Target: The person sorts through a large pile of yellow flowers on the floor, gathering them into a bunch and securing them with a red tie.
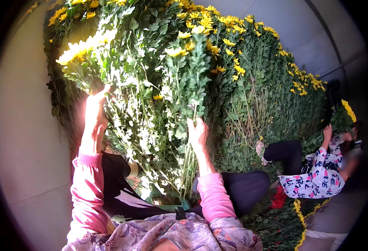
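Note:
My left hand (96, 109) grips a bunch of yellow chrysanthemums (85, 50) by the stems just under the leaves. The heads of this bunch sit close together in strong sunlight, tilted toward the upper left. In my right hand (198, 133) are a few long chrysanthemum stems (194, 75), held upright with yellow blooms at the top. Their lower stems hang below my fist toward my lap. Beneath and beyond both hands spreads a thick pile of cut chrysanthemums (140, 72), leafy and partly sunlit.
To the right sits another person (312, 175) in a printed white top, holding a bunch of yellow flowers (344, 116). Flower bundles (275, 219) edged in yellow lie at lower right, near a red item (278, 197). A green plastic object (171, 205) is between my legs. Pale floor (30, 141) borders the left.

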The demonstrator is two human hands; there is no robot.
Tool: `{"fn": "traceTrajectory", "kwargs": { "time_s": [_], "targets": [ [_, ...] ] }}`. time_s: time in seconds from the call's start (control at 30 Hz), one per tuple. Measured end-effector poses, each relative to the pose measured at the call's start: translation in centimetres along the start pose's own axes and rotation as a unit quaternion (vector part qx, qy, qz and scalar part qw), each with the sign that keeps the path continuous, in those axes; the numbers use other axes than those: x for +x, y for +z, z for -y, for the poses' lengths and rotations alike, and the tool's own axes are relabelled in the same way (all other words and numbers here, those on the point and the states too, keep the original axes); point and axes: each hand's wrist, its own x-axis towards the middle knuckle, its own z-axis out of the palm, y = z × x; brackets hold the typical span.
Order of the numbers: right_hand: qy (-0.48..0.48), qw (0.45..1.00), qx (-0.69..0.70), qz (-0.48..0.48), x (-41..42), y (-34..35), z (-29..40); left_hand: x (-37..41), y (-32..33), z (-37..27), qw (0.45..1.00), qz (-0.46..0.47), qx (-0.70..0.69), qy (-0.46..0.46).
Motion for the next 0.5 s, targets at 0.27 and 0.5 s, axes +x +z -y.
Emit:
{"fn": "traceTrajectory", "kwargs": {
  "time_s": [0.27,0.5],
  "targets": [
    [0.045,0.998,-0.034,0.009,3.3,2.7,-1.9,-0.2,-3.3,-0.6,0.998,-0.033,0.005,0.047],
    [0.139,0.987,0.05,0.066,-0.4,5.2,0.6,-1.7,-3.1,-2.2,0.996,-0.066,-0.057,0.007]
  ]
}}
